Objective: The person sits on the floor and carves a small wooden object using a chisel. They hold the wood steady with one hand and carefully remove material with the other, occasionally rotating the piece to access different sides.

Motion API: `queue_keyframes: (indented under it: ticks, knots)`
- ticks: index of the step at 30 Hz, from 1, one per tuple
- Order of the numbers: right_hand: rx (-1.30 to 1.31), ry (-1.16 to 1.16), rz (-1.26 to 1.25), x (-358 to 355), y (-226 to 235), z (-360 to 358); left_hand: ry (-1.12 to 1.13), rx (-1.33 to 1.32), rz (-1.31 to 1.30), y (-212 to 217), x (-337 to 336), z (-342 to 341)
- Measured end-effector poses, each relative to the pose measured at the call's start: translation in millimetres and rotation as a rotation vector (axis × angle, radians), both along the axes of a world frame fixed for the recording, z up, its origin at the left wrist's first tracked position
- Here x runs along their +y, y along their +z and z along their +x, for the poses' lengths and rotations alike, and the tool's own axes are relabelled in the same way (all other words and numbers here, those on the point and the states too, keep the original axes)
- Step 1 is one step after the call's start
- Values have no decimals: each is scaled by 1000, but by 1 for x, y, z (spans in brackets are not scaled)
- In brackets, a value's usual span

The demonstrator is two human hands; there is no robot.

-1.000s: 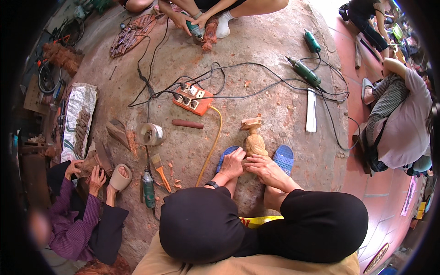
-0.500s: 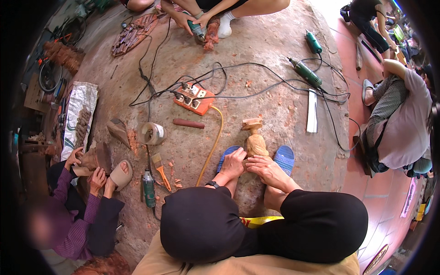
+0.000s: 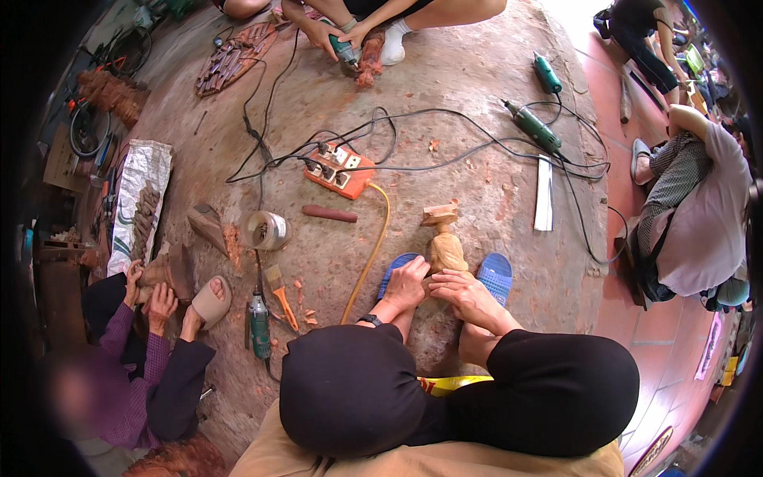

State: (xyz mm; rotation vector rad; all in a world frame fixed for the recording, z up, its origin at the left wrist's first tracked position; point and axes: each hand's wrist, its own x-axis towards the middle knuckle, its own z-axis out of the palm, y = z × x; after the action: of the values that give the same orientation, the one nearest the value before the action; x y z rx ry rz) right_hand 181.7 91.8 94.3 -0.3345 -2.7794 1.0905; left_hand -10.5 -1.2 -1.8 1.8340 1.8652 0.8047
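Note:
A pale wooden carving (image 3: 449,252) with a rounded body and a flat block at its far end lies between my feet. My left hand (image 3: 406,285), a dark watch on its wrist, has its fingers curled at the near left end of the carving. What those fingers hold, if anything, is hidden. Pressed against the near end of the carving, the fingers of my right hand (image 3: 465,294) are bent together and grip it. Blue slippers (image 3: 494,278) show on both sides of the carving.
Ahead stands an orange power strip (image 3: 350,184) with tangled black cables, near a brown stick (image 3: 330,214). Left are a tub (image 3: 274,226), a brush (image 3: 284,306) and a green rotary tool (image 3: 260,326). More green tools (image 3: 532,127) lie far right. Other people work around.
My hands and the carving hold almost the same pose. The whole view has shifted very slightly. At the left, a co-worker's hand has moved a little on a brown wooden piece.

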Motion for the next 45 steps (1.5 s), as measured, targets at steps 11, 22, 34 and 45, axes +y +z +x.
queue_keyframes:
  ticks: [11, 22, 34, 45]
  knots:
    - [47, 79, -20, 2, -3, 0, 1, 25, 21, -14, 1, 0]
    - [61, 89, 23, 0, -10, 1, -18, 24, 9, -15, -1, 0]
    - [58, 44, -29, 0, -5, -3, 0, -5, -19, -2, -1, -1]
    - [137, -23, 7, 1, -12, 2, -10, 30, 11, -15, 5, 2]
